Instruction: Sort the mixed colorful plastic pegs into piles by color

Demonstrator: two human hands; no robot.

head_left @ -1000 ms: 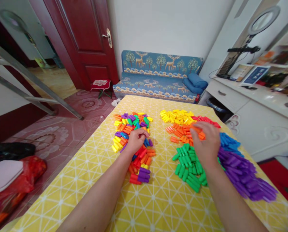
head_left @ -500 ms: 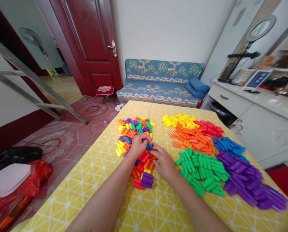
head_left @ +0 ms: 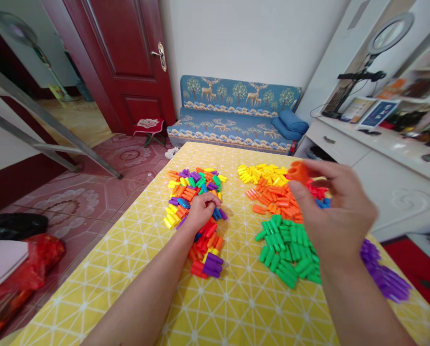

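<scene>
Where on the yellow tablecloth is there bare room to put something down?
The tablecloth is bare between the mixed pile and the green pile, on the green pile's near side, and left of the mixed pile. The right side is crowded: yellow pieces, orange pieces and the green pile lie close together.

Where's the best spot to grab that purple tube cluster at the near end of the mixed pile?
Probably the right-hand end of the purple tube cluster, coming from the right: that end points toward bare tablecloth, while red tubes crowd its left.
</scene>
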